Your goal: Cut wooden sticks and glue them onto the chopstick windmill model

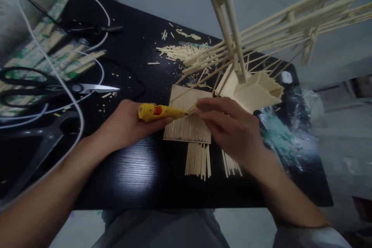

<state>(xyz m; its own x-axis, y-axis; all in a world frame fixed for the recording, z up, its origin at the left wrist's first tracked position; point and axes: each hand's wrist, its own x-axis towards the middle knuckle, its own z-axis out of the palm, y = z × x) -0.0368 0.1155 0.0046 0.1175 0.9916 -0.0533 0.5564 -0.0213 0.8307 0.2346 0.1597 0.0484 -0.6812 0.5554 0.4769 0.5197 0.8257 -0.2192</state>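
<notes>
A left hand [124,124] grips a yellow glue gun [159,112], its tip meeting a short stick [192,109] pinched in the right hand [229,128], just above a stick panel [186,124] on the black table [139,178]. With the nozzle this close, glue could burn the pinching fingertips or drip onto the panel.

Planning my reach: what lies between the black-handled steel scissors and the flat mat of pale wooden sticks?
Head view: the left hand holding a yellow pen-shaped tool, over the black table.
</notes>
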